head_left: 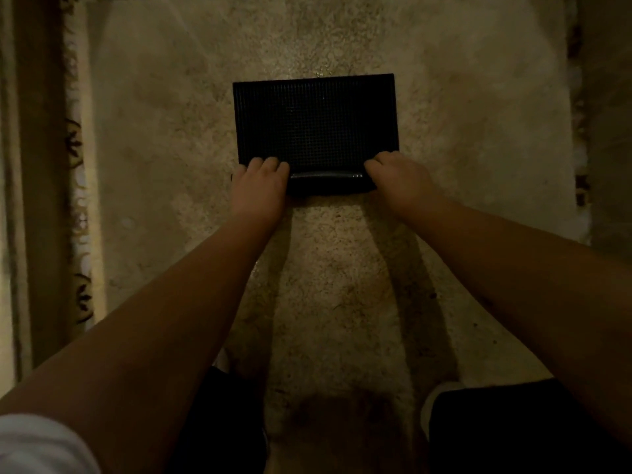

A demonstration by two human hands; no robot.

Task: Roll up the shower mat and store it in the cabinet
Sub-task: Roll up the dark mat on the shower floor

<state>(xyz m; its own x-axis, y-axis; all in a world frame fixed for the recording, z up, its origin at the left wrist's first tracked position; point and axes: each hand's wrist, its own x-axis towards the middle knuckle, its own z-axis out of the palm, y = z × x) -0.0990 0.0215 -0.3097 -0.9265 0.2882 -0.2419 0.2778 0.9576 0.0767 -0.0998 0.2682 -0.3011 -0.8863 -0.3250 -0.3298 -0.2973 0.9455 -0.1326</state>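
Hands (258,189) (398,179) — mat's (314,121) rolled near edge.

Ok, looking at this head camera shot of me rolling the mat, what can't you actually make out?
- Head view: the mat's near corners, covered by the left hand and right hand.
- How many turns the rolled part has: too dark.
- The cabinet: not in frame.
- The floor border pattern: dim and blurred.
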